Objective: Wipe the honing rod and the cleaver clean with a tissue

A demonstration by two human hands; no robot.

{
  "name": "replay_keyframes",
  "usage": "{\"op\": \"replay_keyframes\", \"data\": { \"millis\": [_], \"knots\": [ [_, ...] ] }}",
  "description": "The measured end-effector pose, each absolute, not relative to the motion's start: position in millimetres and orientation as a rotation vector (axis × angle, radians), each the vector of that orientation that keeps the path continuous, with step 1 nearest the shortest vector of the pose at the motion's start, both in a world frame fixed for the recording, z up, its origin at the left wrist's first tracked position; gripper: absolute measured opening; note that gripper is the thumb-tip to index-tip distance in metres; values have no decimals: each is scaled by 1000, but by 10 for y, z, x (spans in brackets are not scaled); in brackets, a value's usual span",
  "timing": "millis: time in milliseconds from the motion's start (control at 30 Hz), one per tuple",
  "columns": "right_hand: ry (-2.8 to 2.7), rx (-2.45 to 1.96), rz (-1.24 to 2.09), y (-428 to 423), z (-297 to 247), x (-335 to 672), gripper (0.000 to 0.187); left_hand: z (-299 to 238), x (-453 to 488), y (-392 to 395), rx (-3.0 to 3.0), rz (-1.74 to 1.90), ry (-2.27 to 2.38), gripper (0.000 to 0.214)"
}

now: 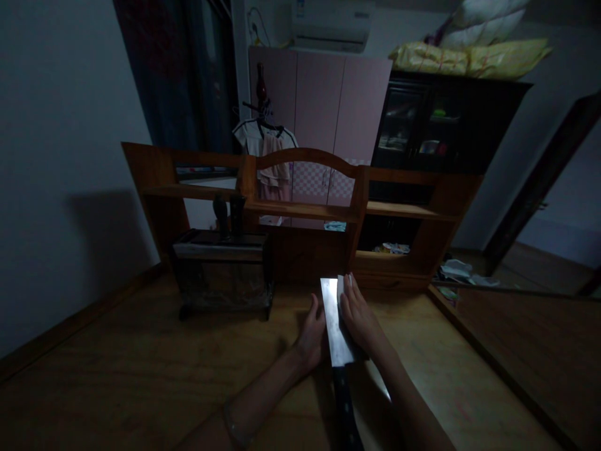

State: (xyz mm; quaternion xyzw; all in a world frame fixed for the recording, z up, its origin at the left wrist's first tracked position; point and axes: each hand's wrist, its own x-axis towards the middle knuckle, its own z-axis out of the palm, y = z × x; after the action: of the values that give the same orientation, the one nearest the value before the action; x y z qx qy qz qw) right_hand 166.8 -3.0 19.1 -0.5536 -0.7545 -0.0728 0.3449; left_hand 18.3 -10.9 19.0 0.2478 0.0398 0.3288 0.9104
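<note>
A broad cleaver (334, 322) lies on the wooden desk (141, 376), blade pointing away from me, dark handle (346, 410) toward me. My right hand (359, 316) lies flat with fingers stretched out on the right side of the blade, over something white near the blade's tip. My left hand (312, 335) rests against the left edge of the blade, fingers curled along it.
A dark knife block (220, 269) with handles sticking up stands to the left on the desk. A wooden shelf unit (305, 207) runs along the desk's back. The room beyond is dim, with a pink wardrobe and a dark cabinet.
</note>
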Motion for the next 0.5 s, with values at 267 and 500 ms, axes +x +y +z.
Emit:
{"op": "replay_keyframes", "data": {
  "millis": [267, 500],
  "knots": [
    [-1871, -1559, -172, 9, 103, 1616, 55, 241, 175, -141, 501, 704, 90, 74],
    [-1859, -1539, -203, -1, 83, 1612, 55, 250, 174, -137, 506, 680, 70, 74]
  ]
}}
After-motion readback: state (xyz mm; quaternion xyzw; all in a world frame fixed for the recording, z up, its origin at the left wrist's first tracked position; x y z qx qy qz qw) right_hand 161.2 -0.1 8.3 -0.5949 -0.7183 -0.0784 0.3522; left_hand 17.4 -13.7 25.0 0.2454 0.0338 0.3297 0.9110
